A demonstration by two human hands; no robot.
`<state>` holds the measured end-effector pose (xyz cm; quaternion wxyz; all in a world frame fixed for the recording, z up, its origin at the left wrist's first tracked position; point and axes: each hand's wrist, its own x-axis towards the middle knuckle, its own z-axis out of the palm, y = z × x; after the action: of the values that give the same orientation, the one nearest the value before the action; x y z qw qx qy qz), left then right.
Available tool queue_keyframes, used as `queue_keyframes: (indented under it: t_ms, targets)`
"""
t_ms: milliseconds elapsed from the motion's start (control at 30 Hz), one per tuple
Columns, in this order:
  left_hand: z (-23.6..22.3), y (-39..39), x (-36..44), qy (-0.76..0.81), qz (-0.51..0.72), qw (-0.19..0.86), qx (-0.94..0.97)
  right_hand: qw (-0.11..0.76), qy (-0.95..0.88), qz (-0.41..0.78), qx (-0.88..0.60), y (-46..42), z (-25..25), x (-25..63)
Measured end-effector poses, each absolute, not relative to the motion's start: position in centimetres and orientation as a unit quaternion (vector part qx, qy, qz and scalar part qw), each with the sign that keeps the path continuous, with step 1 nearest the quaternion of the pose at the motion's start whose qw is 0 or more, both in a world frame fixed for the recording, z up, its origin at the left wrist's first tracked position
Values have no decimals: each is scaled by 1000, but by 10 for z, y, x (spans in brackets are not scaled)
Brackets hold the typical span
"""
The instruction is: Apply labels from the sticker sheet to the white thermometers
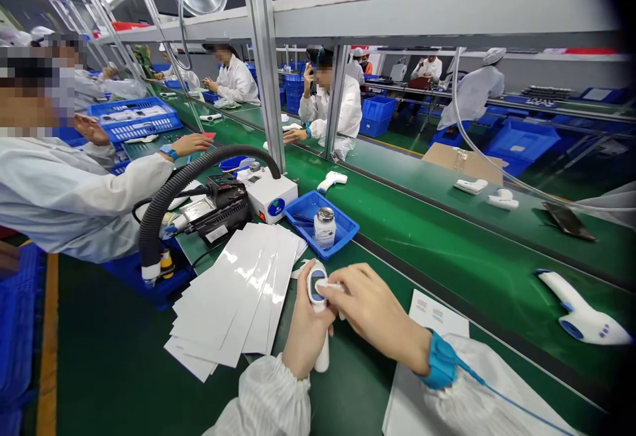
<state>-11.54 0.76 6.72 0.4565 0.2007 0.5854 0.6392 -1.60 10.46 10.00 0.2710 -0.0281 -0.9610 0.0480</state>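
Observation:
My left hand (308,333) is wrapped round a white and blue infrared thermometer (322,356), its display end up and its handle pointing down toward me. My right hand (368,303) pinches a small white piece (332,285), perhaps a folded wipe, against the thermometer's display; the fingers partly cover it. A blue wristband with a cord circles my right wrist. Just beyond my hands stands a blue tray (342,240) with a white metal-capped bottle (324,229) in it. Left of my hands, glossy white sheets (238,290) lie fanned out.
A green conveyor belt (422,250) runs past on the right, carrying a thermometer (581,310) near me and another (332,181) farther off. A white box (271,194) with a black hose (149,224) stands beyond the sheets. A co-worker's sleeve (124,187) reaches in from the left.

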Motion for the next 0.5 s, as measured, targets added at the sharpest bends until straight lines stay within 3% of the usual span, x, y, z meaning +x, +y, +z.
queue_keyframes:
  t_ms: [233,500]
  targets:
    - [70,7,-113,606,605,466,223,312,-949,-20,-40,109,96,-9]
    - [67,7,-111,600,607,466,235,317,-946,7,-63,103,94,-5]
